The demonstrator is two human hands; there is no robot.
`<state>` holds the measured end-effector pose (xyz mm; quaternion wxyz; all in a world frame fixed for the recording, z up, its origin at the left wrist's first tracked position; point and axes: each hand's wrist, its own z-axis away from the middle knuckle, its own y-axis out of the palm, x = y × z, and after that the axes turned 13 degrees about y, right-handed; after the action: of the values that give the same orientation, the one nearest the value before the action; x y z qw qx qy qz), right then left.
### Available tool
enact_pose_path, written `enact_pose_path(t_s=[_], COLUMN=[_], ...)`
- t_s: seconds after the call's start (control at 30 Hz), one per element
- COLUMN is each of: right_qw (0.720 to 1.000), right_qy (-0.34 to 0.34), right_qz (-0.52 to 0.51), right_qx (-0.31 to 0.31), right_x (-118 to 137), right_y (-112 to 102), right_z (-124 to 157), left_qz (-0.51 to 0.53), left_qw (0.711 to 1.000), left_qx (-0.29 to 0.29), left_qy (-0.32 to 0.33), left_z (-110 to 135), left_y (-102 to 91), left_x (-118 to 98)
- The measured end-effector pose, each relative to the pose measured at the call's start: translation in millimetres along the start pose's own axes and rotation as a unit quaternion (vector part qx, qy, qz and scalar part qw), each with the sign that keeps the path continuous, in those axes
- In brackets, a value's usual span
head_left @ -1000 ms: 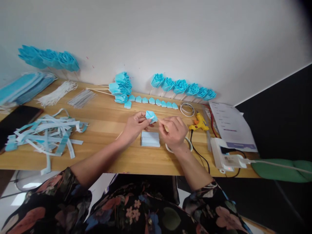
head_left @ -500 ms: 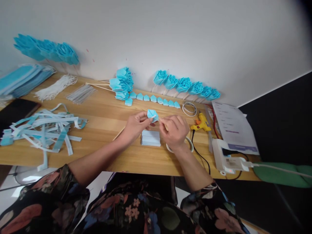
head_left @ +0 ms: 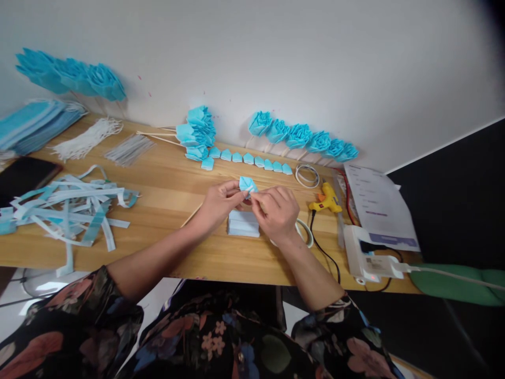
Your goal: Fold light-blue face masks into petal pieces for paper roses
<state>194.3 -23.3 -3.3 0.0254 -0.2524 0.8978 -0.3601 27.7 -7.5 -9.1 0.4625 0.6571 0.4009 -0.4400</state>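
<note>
Above the middle of the table, my left hand (head_left: 223,202) pinches a small folded blue petal (head_left: 246,184) of mask fabric between thumb and fingers. A narrow white strip lies across its lower part. My right hand (head_left: 276,210) is closed, thumb and forefinger pinched at the petal's lower right corner, where the strip ends; the fingertips hide the exact grip. Just below the hands is a stack of pale folded pieces (head_left: 243,224). A tape roll (head_left: 305,233) lies partly behind my right wrist, and a thin wooden stick (head_left: 192,215) beside my left forearm.
Folded petals (head_left: 248,158) line the back, near blue fabric roses (head_left: 298,136). Cut strips (head_left: 79,205), ear loops (head_left: 89,138), wires (head_left: 129,149), masks (head_left: 39,126) and a phone (head_left: 27,176) lie left. Right are a yellow glue gun (head_left: 326,199), its cord and a white power strip (head_left: 357,252).
My right hand has moved left, bringing its fingertips from just beside the petal onto its lower right corner. My left hand holds the petal nearly still.
</note>
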Motion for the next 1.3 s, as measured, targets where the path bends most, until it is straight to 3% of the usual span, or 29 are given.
enact_pose_path(t_s=[0.27, 0.4, 0.5, 0.6, 0.73, 0.8, 1.1, 1.3], right_qw=[0.998, 0.987, 0.96, 0.91, 0.839, 0.819, 0.771, 0.777], right_qy=[0.027, 0.074, 0.178, 0.286, 0.333, 0.341, 0.374, 0.382], right_qz=[-0.015, -0.094, -0.189, -0.28, -0.372, -0.395, -0.466, -0.447], right_qx=[0.06, 0.108, 0.1, 0.11, 0.218, 0.238, 0.22, 0.223], right_x=[-4.5, -7.5, -10.2, -13.5, -17.1, -17.5, -8.7, -10.0], right_y=[1.6, 0.1, -1.6, 0.0, 7.5, 10.7, 10.4, 15.6], right_z=[0.6, 1.0, 0.8, 0.5, 2.3, 3.8, 2.4, 3.4], left_qz=[0.002, 0.003, -0.014, -0.048, -0.088, -0.098, -0.097, -0.066], left_qw=[1.0, 0.999, 1.0, 0.999, 0.996, 0.994, 0.991, 0.996], left_qx=[-0.016, -0.03, -0.017, 0.003, 0.018, 0.025, 0.036, 0.029], left_qy=[0.0, -0.011, -0.006, 0.009, 0.026, 0.038, 0.083, 0.06], left_z=[-0.8, -3.3, -4.2, -3.8, -2.3, -1.5, -3.1, -6.1], left_y=[-0.9, -2.7, -3.3, -3.4, -3.7, -3.9, -3.0, -7.0], left_x=[-0.1, 1.1, -0.2, -0.4, 3.2, 4.7, 6.1, 8.2])
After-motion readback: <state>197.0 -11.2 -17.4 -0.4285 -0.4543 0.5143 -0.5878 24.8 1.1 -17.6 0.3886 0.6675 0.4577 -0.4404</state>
